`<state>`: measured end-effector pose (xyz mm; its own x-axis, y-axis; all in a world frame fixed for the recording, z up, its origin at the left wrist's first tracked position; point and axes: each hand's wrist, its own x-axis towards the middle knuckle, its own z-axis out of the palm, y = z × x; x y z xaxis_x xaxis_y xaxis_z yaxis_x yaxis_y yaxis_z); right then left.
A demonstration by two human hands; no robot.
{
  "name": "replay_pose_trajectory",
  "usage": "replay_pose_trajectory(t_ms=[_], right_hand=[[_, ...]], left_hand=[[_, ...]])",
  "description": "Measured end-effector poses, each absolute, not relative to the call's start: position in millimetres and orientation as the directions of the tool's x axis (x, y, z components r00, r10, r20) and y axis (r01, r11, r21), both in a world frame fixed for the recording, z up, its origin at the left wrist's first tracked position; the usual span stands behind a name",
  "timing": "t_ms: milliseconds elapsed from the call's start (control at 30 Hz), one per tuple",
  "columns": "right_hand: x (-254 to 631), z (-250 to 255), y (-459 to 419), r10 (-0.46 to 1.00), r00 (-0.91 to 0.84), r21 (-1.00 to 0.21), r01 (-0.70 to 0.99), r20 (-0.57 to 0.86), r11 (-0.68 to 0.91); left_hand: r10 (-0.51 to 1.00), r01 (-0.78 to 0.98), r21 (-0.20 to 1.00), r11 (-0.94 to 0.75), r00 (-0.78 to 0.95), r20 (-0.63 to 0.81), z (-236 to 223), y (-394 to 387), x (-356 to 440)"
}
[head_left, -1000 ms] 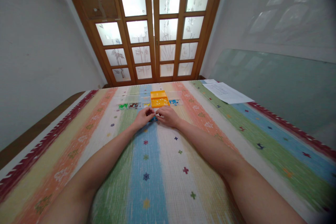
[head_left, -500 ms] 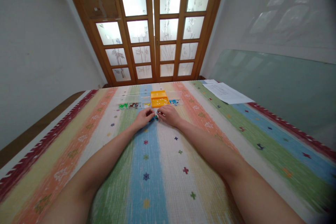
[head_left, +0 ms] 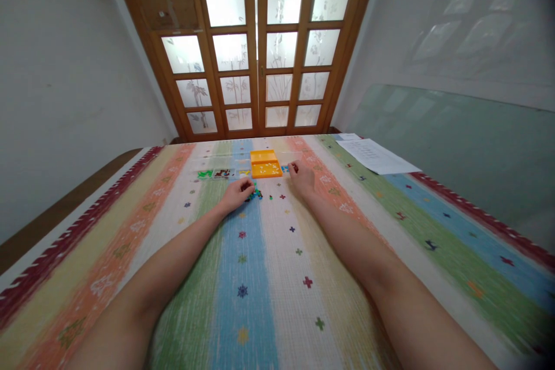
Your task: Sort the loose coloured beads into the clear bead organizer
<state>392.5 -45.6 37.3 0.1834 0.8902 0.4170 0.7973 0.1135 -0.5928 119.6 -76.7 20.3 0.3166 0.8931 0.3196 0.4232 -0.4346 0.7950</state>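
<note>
My left hand rests on the tablecloth with its fingers pinched together. Small green and blue plastic pieces lie in a cluster right at its fingertips; whether the pinch grips one of them is too small to see. My right hand, fingers curled and closed, is over the small blue pieces to the right of an open orange case. What its fingertips hold, if anything, is hidden. White bits are scattered inside the orange case.
Left of the orange case, clear compartments hold green pieces, dark red-brown pieces and yellow pieces. Printed paper lies at the far right of the striped tablecloth. Wooden glazed doors stand beyond.
My right hand has moved right, away from my left hand and the cluster, to the blue pieces. The cluster is now more exposed. My left hand has stayed nearly in place.
</note>
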Motion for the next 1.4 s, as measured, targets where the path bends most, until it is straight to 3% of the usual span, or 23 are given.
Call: replay_pose_trajectory(t_ms=[300, 667, 900, 1167, 1400], right_hand=[[404.7, 41.3, -45.1, 0.902, 0.254, -0.614, 0.789, 0.349, 0.015], [405.5, 35.1, -41.8, 0.919, 0.237, -0.607, 0.795, 0.314, 0.002], [401.7, 27.3, -38.6, 0.917, 0.219, -0.587, 0.81, 0.334, 0.02], [395.8, 19.4, -33.2, 0.916, 0.173, -0.535, 0.843, 0.362, 0.052], [396.2, 16.7, -30.3, 0.917, 0.154, -0.507, 0.86, 0.368, 0.058]], left_hand=[[0.889, 0.459, 0.768, -0.446, 0.324, 0.323, 21.1, -77.0, 118.4], [0.885, 0.469, 0.757, -0.456, 0.325, 0.332, 17.1, -75.3, 115.9], [0.882, 0.692, 0.568, -0.445, 0.23, 0.411, 17.0, -61.4, 94.6], [0.865, 0.915, 0.348, -0.204, 0.002, 0.503, 13.2, -38.6, 46.4], [0.897, 0.927, 0.29, -0.237, 0.095, 0.431, 8.1, -36.0, 42.2]])
